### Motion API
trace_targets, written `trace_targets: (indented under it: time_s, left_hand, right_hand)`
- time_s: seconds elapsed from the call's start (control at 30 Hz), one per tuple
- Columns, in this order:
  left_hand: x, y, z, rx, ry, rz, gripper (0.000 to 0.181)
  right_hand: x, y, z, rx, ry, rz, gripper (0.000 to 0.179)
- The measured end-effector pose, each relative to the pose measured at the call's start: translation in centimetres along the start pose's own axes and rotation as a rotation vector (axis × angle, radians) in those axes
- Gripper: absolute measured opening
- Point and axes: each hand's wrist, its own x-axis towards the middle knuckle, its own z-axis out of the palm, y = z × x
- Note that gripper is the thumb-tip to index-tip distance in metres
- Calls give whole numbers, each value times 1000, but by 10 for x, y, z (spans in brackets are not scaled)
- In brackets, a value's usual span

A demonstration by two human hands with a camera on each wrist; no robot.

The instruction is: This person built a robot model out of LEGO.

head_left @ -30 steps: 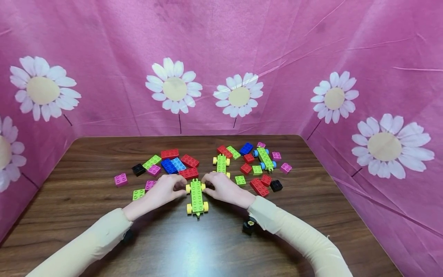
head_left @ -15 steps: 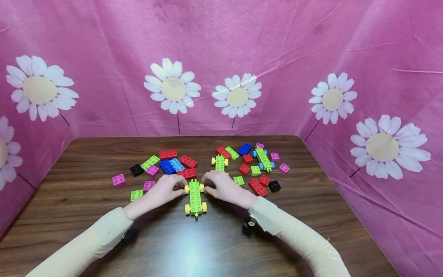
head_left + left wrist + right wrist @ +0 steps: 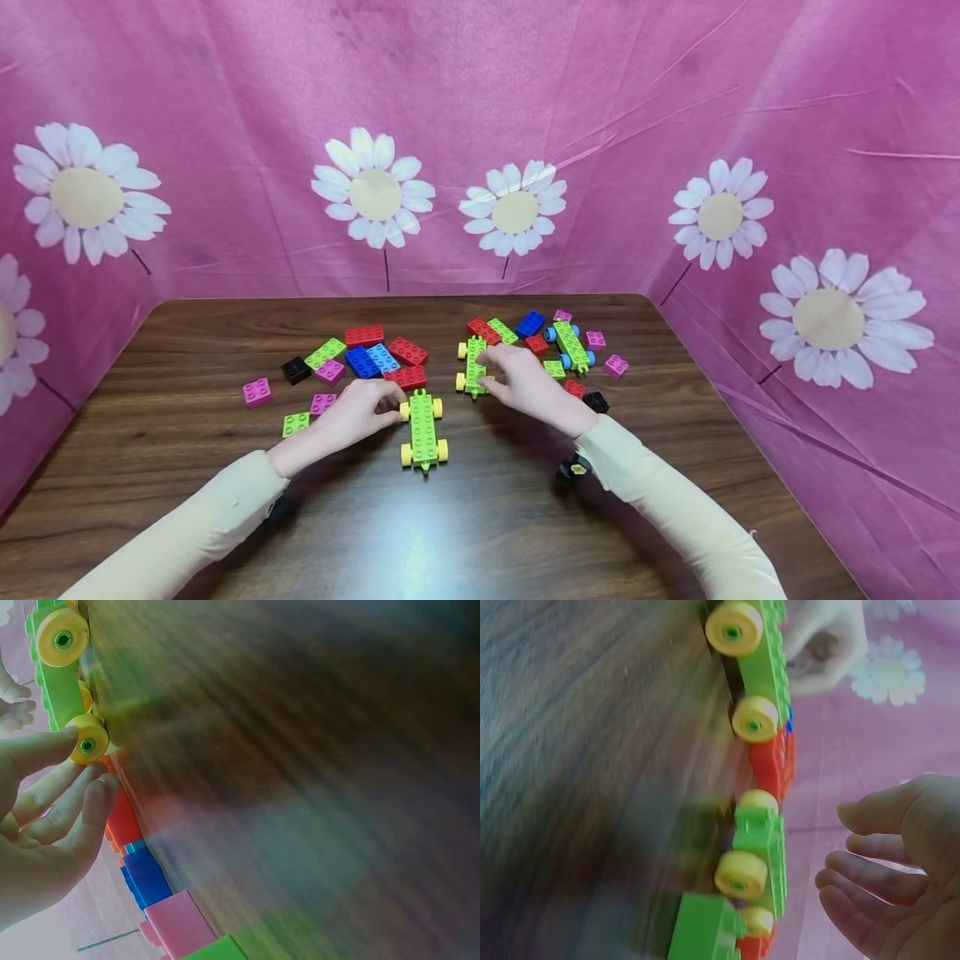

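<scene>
A lime-green toy car base [image 3: 423, 429] with yellow wheels stands on the table in front of me. My left hand [image 3: 360, 410] is at its far left wheel. In the left wrist view, the thumb and fingertips lie on either side of that yellow wheel [image 3: 88, 746]. My right hand [image 3: 536, 387] reaches over a second lime-green car base [image 3: 475, 350] with yellow wheels, partly covering its right side. The right wrist view shows the right hand's fingers [image 3: 870, 866] spread and gently bent, apart from the second base, with nothing between them.
A third green base [image 3: 572, 343] with blue wheels stands at the back right. Loose bricks lie around: red bricks [image 3: 364, 336], blue bricks [image 3: 363, 362], pink bricks [image 3: 257, 392], green bricks [image 3: 296, 424] and black bricks [image 3: 297, 368]. A pink flowered cloth [image 3: 465, 92] hangs behind the table.
My right hand has left the near car base and moved right and slightly away, over the second base. My left hand stays at the near base's wheel.
</scene>
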Motion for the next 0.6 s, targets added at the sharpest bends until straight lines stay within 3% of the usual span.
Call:
trace_targets:
  time_s: [0.6]
  left_hand:
    - [-1, 0, -2, -10, -1, 5, 13]
  right_hand:
    - [-23, 33, -19, -50, 44, 105, 23]
